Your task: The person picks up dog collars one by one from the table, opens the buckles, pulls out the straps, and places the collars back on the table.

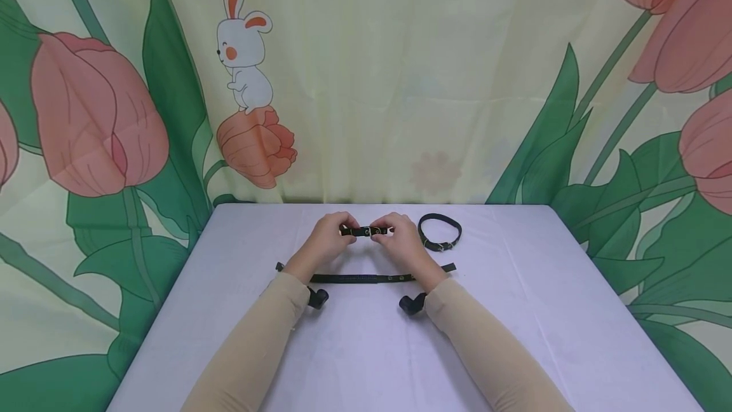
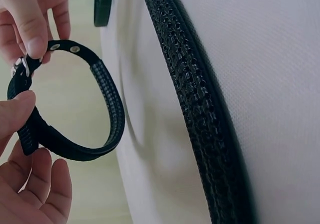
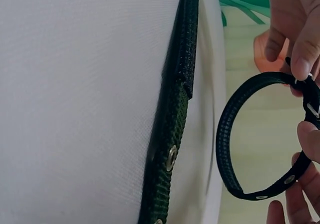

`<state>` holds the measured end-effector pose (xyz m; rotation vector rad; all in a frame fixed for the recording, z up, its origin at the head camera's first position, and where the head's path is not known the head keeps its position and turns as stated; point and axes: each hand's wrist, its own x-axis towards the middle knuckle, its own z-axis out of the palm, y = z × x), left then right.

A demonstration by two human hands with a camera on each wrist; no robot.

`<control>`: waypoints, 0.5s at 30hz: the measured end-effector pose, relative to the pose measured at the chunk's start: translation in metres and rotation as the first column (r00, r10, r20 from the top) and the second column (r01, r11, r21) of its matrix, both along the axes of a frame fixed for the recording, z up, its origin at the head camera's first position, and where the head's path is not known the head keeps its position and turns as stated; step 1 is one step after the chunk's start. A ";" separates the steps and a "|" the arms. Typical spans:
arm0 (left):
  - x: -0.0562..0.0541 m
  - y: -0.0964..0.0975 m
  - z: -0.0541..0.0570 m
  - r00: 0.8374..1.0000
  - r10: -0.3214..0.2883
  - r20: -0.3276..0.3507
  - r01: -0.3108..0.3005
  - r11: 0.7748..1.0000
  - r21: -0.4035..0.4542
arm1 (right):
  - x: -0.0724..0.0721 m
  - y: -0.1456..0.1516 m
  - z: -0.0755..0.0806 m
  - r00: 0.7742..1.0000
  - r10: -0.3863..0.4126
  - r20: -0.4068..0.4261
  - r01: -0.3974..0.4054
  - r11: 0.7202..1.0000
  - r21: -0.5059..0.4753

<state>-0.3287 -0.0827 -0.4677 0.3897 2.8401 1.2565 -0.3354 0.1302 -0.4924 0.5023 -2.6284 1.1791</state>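
A thin black collar (image 1: 366, 231) with a silver buckle, fastened into a loop, is held up over the far part of the table between both hands. My left hand (image 1: 332, 234) pinches it between thumb and fingers on one side of the buckle. On the other side, my right hand (image 1: 400, 235) pinches the band near its metal-rimmed holes. The strap's free tail (image 2: 29, 139) shows by the left fingers in the left wrist view. In the right wrist view the loop (image 3: 225, 134) hangs round and open-centred, its buckle partly covered by fingers.
A second black collar (image 1: 439, 247), buckled into a loop, lies right of my right hand. Nearer me, an unfastened black strap (image 1: 354, 278) stretches across the white-covered table (image 1: 366, 348), partly under the forearms. A flowered curtain (image 1: 389, 81) hangs behind the table's back edge.
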 end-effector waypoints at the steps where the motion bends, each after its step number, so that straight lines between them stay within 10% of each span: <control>1: 0.001 -0.001 0.000 1.000 -0.001 -0.007 0.001 1.000 -0.004 | 0.001 0.000 0.001 1.000 0.002 0.001 -0.002 1.000 -0.004; 15: 0.008 0.000 0.007 1.000 0.005 -0.015 -0.004 0.998 0.065 | 0.011 0.000 0.015 0.998 0.001 0.063 0.006 0.993 -0.118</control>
